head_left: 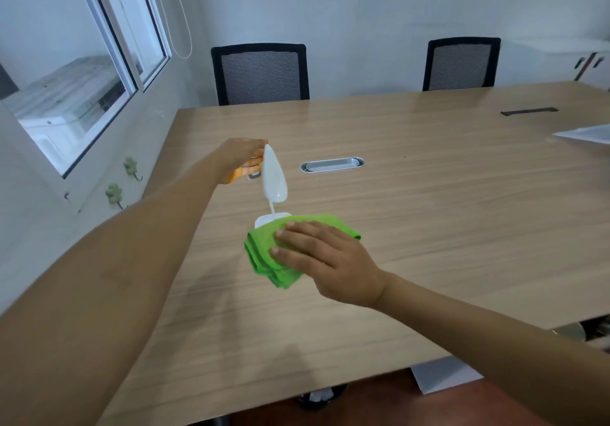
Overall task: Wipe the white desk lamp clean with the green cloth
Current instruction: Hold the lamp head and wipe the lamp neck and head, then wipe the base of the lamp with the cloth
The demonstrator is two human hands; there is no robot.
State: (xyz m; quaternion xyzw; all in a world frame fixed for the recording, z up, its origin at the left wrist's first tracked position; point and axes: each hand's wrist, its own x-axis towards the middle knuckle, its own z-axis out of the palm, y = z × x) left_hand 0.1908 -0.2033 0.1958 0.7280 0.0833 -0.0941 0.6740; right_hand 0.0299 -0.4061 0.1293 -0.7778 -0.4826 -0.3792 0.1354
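The white desk lamp [274, 178] stands on the wooden table [429, 211], its long oval head tipped upright on a thin neck. My left hand [242, 158] grips the top of the lamp head from the left. The folded green cloth [264, 254] lies over the front of the lamp's base, only the rear edge of the base showing. My right hand [326, 260] lies flat on the cloth, fingers spread, pressing it down onto the base and table.
A silver cable tray [332, 164] is set into the table just beyond the lamp. A dark cable slot [529, 111] and white paper [584, 133] lie at the far right. Two black mesh chairs [260, 74] stand behind the table. Windows line the left wall.
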